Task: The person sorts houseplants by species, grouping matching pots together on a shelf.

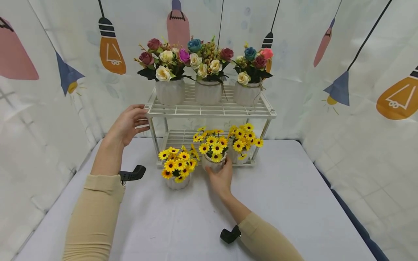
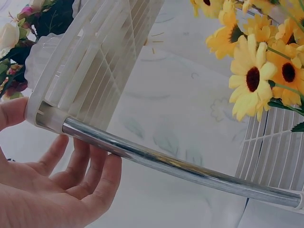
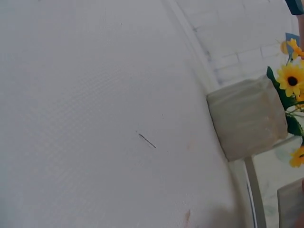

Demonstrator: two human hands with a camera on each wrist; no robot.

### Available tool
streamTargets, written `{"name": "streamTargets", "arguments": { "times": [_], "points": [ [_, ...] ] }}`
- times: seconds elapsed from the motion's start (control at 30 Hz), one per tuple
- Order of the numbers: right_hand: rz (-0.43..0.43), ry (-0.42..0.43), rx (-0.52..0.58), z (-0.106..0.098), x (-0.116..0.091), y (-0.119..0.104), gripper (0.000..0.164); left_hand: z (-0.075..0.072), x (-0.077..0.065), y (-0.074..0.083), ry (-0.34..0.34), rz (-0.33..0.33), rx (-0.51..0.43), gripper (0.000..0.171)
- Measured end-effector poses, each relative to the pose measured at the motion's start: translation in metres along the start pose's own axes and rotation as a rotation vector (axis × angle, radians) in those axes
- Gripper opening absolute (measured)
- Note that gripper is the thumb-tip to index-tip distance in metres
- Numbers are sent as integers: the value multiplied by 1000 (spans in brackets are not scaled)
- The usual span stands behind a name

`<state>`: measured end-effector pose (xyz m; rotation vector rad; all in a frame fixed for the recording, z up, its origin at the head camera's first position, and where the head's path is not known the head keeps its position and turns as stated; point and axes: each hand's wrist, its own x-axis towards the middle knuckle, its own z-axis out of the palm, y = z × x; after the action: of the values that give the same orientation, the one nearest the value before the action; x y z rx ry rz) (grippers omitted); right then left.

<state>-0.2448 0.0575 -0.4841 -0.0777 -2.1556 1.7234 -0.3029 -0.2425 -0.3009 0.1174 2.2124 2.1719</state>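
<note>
A white two-tier wire rack (image 1: 209, 111) stands on the table. My left hand (image 1: 127, 125) holds its upper left front corner; in the left wrist view, the thumb is at the shelf corner and the fingertips touch the metal post (image 2: 156, 164). My right hand (image 1: 223, 177) grips the middle pot of yellow daisy-like flowers (image 1: 213, 166) at the lower shelf's front edge. Whether this pot touches the shelf I cannot tell. To its right, another yellow-flowered pot (image 1: 240, 156) stands on the lower shelf. A third yellow-flowered pot (image 1: 177, 183) sits in front of the rack, left of my right hand.
On the upper shelf stand three whitish pots, left (image 1: 169, 92), middle (image 1: 208, 93) and right (image 1: 247, 95), with mixed artificial roses. White table cover (image 1: 277, 203) spreads in front and to the right. A patterned curtain (image 1: 294, 43) hangs behind and around the table.
</note>
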Motion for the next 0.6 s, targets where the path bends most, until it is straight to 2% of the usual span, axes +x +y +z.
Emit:
{"name": "streamTargets", "arguments": {
  "times": [0.37, 0.6],
  "points": [
    [36, 89, -23, 22, 24, 6, 84, 1, 1, -1, -9, 2, 0, 58],
    [91, 102, -49, 31, 35, 9, 87, 1, 0, -1, -7, -2, -10, 59]
  ]
}}
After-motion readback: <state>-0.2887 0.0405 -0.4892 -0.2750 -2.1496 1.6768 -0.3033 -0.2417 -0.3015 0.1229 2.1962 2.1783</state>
